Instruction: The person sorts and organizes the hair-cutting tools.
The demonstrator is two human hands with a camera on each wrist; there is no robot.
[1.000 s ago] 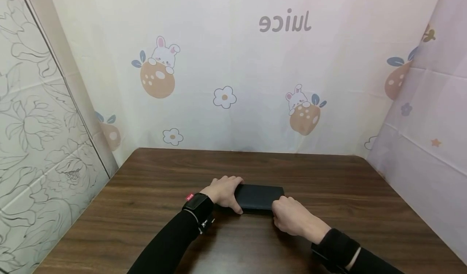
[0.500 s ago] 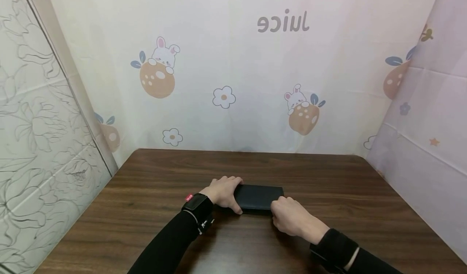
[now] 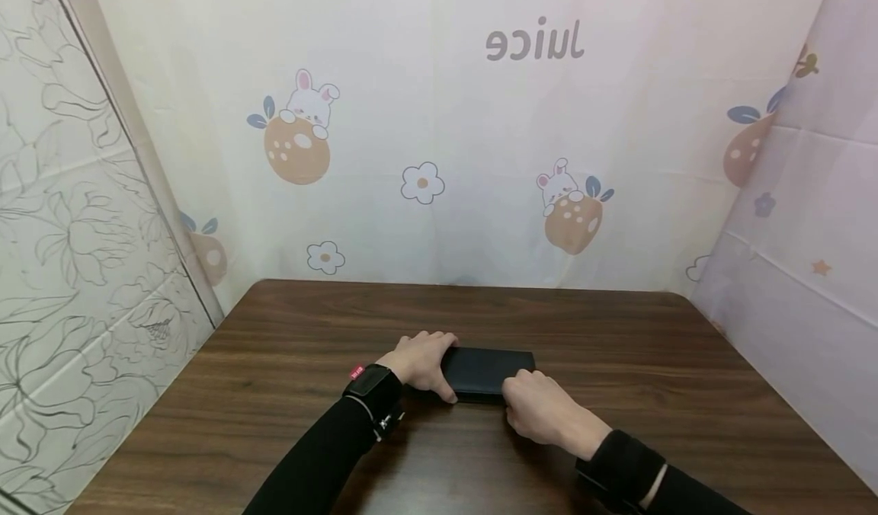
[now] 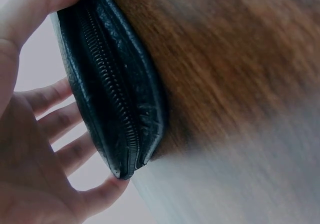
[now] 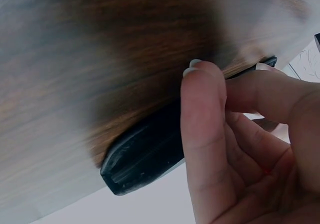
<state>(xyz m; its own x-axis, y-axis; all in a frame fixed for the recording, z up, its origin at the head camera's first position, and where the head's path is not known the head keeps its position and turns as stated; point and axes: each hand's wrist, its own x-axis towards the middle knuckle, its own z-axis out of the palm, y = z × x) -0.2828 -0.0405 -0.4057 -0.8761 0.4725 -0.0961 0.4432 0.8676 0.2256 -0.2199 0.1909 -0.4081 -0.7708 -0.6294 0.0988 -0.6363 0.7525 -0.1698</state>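
Note:
A flat black zippered wallet (image 3: 488,369) lies on the wooden table. My left hand (image 3: 421,363) holds its left end, thumb on the near side and fingers spread toward the far side. In the left wrist view, a dark zipper (image 4: 112,81) runs along the end of the wallet between its two covers. My right hand (image 3: 545,410) is at the near edge, right of the middle, with curled fingers pinching at the zipper line. From the right wrist, the wallet's end (image 5: 142,154) sticks out past the fingertips; the zipper pull itself is hidden by the fingers.
The brown wood-grain table (image 3: 309,439) extends around the wallet on all sides. A pale printed curtain (image 3: 425,119) hangs behind its far edge. Floral panels (image 3: 75,256) stand to the left, and another curtain (image 3: 809,286) hangs to the right.
My right hand has slid slightly left along the wallet's near edge, mostly in the last half second. The left hand and the wallet have stayed in place.

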